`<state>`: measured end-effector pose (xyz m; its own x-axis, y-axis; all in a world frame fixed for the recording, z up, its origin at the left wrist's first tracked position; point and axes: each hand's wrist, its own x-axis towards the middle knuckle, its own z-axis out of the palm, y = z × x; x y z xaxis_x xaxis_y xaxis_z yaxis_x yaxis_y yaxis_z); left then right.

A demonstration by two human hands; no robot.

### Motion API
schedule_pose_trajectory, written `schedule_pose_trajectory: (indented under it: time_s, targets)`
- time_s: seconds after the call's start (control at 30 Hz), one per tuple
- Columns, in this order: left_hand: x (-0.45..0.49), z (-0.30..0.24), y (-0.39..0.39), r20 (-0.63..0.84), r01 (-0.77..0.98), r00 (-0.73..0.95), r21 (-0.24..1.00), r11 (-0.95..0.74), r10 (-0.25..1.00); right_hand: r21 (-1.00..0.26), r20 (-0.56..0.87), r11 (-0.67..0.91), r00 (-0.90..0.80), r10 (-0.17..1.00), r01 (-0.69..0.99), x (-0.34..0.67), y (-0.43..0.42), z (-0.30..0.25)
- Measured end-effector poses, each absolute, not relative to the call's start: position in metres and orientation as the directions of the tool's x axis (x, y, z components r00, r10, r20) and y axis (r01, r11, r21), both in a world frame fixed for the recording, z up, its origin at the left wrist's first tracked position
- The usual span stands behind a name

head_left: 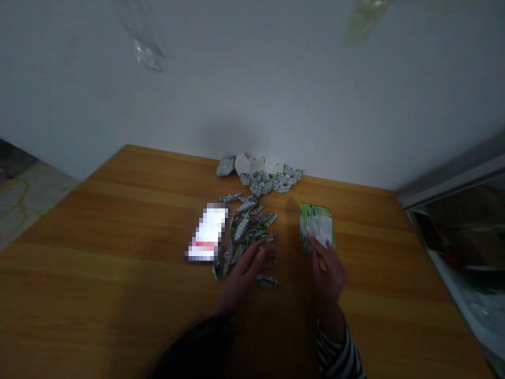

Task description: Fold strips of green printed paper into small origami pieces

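Observation:
My left hand (253, 265) is over the near right side of a loose heap of small folded paper pieces (244, 223), printed in grey and green. Its fingers are loosely bent and apart, and I see nothing held in them. To the right, my right hand (330, 271) reaches to the lower edge of a flat green-and-white printed paper stack (317, 223). Its fingertips rest on the paper, fingers stretched and apart. A single folded piece (268, 280) lies just right of my left wrist.
A lit phone (209, 231), its screen blurred, lies left of the heap. Joined folded paper pieces (262, 180) stand by the wall (252, 79) at the back of the wooden table (138, 210). Beyond the right edge is a shelf (453, 284) with dark items.

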<state>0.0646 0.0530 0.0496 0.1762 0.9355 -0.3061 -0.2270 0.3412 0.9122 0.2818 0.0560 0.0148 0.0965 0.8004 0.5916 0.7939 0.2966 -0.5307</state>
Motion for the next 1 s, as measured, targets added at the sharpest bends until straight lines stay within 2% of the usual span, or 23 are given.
schedule_pose_trajectory:
  time_s: [0.07,0.13,0.17,0.27,0.43,0.63,0.73,0.83,1.0]
  targets:
    - [0.073,0.055,0.061,-0.376,-0.387,0.271,0.800,0.458,0.886,-0.462,0.563,0.508,-0.203,0.801,0.727,0.267,0.047,0.031]
    - [0.076,0.057,0.068,-0.398,-0.414,0.282,0.770,0.485,0.873,-0.429,0.568,0.647,-0.369,0.736,0.630,0.253,0.042,0.041]
    - [0.075,0.057,0.071,-0.410,-0.430,0.226,0.772,0.468,0.884,-0.422,0.564,0.676,-0.409,0.717,0.604,0.247,0.041,0.043]
    - [0.071,0.054,0.076,-0.437,-0.427,0.148,0.781,0.456,0.887,-0.419,0.612,0.714,-0.406,0.679,0.561,0.234,0.042,0.041]
    - [0.067,0.042,0.077,-0.448,-0.433,0.152,0.771,0.467,0.881,-0.450,0.644,0.728,-0.378,0.666,0.517,0.225,0.045,0.027]
    - [0.060,0.034,0.082,-0.460,-0.465,0.154,0.747,0.475,0.875,-0.469,0.591,0.688,-0.383,0.710,0.554,0.226,0.049,0.022]
    - [0.053,0.033,0.084,-0.485,-0.477,0.198,0.712,0.516,0.852,-0.508,0.555,0.585,-0.279,0.783,0.632,0.238,0.056,0.026]
    - [0.047,0.036,0.084,-0.522,-0.434,0.214,0.706,0.559,0.826,-0.604,0.515,0.550,-0.243,0.822,0.577,0.250,0.061,0.028]
    - [0.050,0.043,0.082,-0.526,-0.270,0.164,0.789,0.551,0.834,-0.675,0.477,0.552,-0.280,0.833,0.490,0.258,0.062,0.023]
